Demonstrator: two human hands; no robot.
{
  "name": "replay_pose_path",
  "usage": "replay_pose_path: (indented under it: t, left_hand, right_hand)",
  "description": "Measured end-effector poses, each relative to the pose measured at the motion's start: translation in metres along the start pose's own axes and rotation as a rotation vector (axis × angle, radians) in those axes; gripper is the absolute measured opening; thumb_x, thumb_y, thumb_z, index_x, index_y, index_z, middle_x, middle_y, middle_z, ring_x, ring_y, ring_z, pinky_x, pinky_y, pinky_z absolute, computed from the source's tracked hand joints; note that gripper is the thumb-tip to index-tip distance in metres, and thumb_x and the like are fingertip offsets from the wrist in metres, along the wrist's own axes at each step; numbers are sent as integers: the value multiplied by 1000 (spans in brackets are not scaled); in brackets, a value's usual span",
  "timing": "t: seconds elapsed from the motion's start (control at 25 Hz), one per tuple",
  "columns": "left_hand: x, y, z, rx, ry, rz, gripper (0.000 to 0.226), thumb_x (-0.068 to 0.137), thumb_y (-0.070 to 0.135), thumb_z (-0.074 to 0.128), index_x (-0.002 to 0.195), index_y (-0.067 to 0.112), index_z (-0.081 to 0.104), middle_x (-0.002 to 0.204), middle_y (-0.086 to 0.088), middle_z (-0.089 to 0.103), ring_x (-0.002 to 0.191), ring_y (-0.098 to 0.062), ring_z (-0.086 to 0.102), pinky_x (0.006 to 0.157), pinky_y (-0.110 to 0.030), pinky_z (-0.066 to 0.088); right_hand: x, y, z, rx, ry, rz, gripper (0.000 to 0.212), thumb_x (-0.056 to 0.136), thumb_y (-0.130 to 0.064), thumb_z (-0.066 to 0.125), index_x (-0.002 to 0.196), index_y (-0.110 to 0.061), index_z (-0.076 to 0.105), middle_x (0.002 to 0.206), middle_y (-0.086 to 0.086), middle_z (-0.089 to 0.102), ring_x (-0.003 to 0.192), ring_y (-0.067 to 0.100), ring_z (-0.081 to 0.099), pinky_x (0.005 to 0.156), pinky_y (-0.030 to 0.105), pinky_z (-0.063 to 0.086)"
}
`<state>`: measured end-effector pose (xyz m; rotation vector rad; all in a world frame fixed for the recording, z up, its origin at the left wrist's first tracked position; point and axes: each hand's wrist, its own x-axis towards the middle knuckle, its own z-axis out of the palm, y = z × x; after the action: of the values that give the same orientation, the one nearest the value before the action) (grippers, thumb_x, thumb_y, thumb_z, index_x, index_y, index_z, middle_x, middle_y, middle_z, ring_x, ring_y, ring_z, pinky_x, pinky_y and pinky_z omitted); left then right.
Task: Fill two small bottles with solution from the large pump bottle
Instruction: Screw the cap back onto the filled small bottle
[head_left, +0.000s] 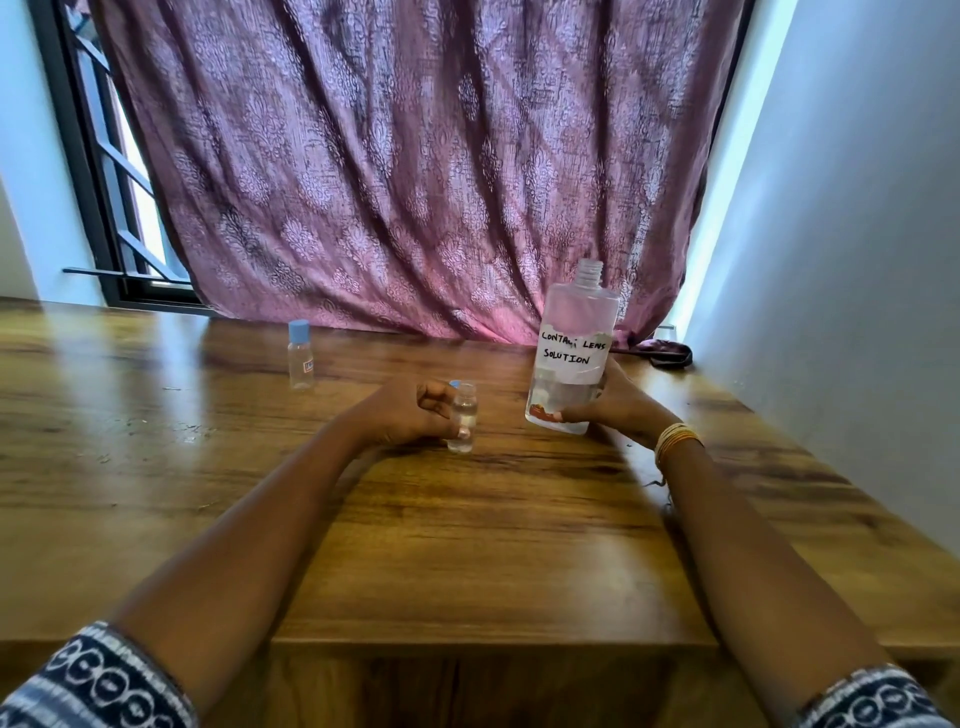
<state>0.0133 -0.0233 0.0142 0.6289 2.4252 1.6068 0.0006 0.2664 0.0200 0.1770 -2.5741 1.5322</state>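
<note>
While the left hand (415, 413) pinches a small clear uncapped bottle (462, 420) standing on the glossy brown wooden worktop (467, 545), its curled fingers hide part of the glass and seem to tuck a pale blue cap (454, 384) behind them, though only a sliver shows. To its right, the right hand (610, 402) grips the base of a large clear bottle with a handwritten white label (574, 353), neck open, liquid low inside. A second small clear bottle with a pale blue cap (301, 356) stands well apart, far left. Behind hangs a patterned mauve curtain (405, 156), beside a dark window frame (98, 182) and pale walls.
</note>
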Motion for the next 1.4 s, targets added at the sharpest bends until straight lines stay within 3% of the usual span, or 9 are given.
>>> replay_pose_path:
  t: [0.24, 0.44, 0.56, 0.68, 0.8, 0.92, 1.04, 1.2, 1.4]
  left_hand:
    - [-3, 1, -3, 57, 19, 6, 41, 77, -10, 71, 116, -8, 62, 117, -35, 63, 97, -27, 58, 103, -52, 43]
    - [-5, -3, -11, 106, 63, 14, 38, 76, -4, 75, 112, -3, 65, 111, -31, 67, 91, -25, 60, 97, -47, 49]
    - [-3, -5, -16, 143, 88, 52, 32, 76, -1, 76, 106, -2, 67, 107, -32, 68, 88, -26, 60, 94, -49, 50]
    - [-1, -9, -21, 177, 128, 52, 33, 75, 3, 78, 106, 1, 68, 105, -29, 69, 85, -25, 62, 93, -50, 51]
    - [1, -10, -23, 193, 130, 51, 27, 74, 3, 77, 99, -1, 68, 95, -25, 70, 80, -23, 60, 89, -51, 52]
    - [3, -12, -24, 201, 118, 45, 30, 74, 1, 75, 99, -10, 64, 87, -23, 66, 79, -23, 58, 83, -49, 52]
    - [5, -11, -23, 194, 103, 41, 27, 77, 4, 75, 98, -9, 64, 83, -14, 63, 77, -21, 56, 75, -37, 48]
    - [4, -6, -19, 65, 120, 18, 28, 84, 11, 71, 109, 1, 65, 97, -13, 68, 83, -19, 64, 72, -28, 55]
    - [0, -5, -18, 29, 149, 4, 34, 88, 8, 66, 120, -2, 61, 116, -25, 67, 104, -36, 66, 89, -45, 54]
  right_hand:
    - [-7, -12, -3, -241, -101, 93, 76, 67, -14, 86, 134, -10, 50, 127, 8, 62, 117, 27, 58, 102, 45, 48]
    - [-23, -43, 1, -562, -93, 280, 40, 77, -32, 79, 107, -20, 55, 74, 1, 63, 57, 16, 61, 47, 23, 48]
    - [-21, -51, 45, -629, -78, 40, 27, 78, -28, 76, 85, -10, 58, 72, 1, 60, 67, 20, 61, 61, 27, 50]
    - [-10, -55, 86, -628, -90, -193, 33, 80, -19, 69, 109, -13, 55, 94, 2, 57, 90, 20, 53, 69, 22, 41]
    - [9, -50, 111, -705, -163, -301, 60, 84, -9, 57, 139, -21, 37, 137, 11, 43, 117, 28, 49, 95, 38, 45]
    - [24, -47, 125, -772, -196, -364, 40, 88, -9, 53, 127, -19, 54, 133, 10, 49, 118, 31, 51, 95, 42, 46]
    - [24, -43, 117, -679, -103, -422, 23, 84, -6, 60, 87, -26, 69, 95, -4, 53, 94, 21, 56, 79, 27, 44]
    - [22, -45, 97, -432, 22, -370, 32, 77, -1, 63, 106, -13, 73, 80, 1, 63, 71, 13, 60, 64, 11, 46]
    - [19, -65, 94, -16, 86, -297, 8, 87, -8, 66, 84, -14, 71, 73, 5, 70, 66, 17, 69, 67, 29, 61]
